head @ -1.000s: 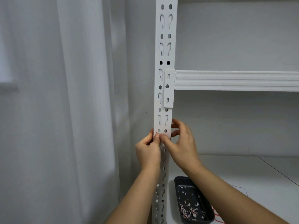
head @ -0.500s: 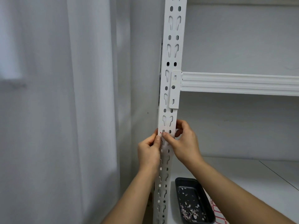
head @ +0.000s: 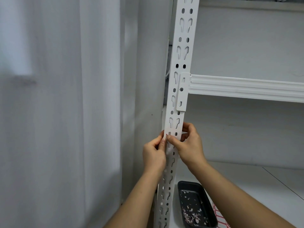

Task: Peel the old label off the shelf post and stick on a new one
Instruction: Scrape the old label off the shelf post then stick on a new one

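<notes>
Both hands have kept their place on the shelf post (head: 176, 99) since the earlier frames; only the view has drifted, so the post now leans a little and sits further right. Left hand (head: 153, 156) pinches at the post's left edge, thumb and forefinger curled together on what looks like the label's side. Right hand (head: 189, 145) wraps the post from the right, its thumb tip pressed on the front face and its fingers curled behind.

Between the two thumbs lies a pale label (head: 171, 134), nearly the post's own white, with a tiny red speck at its left. Whether it is the old one lifting or a new one going down I cannot tell.

Scraps in the dark tray (head: 195, 206) on the lower shelf (head: 246, 181), near its front left corner, suggest peeling is well under way. Some sticking or smoothing probably remains.
</notes>
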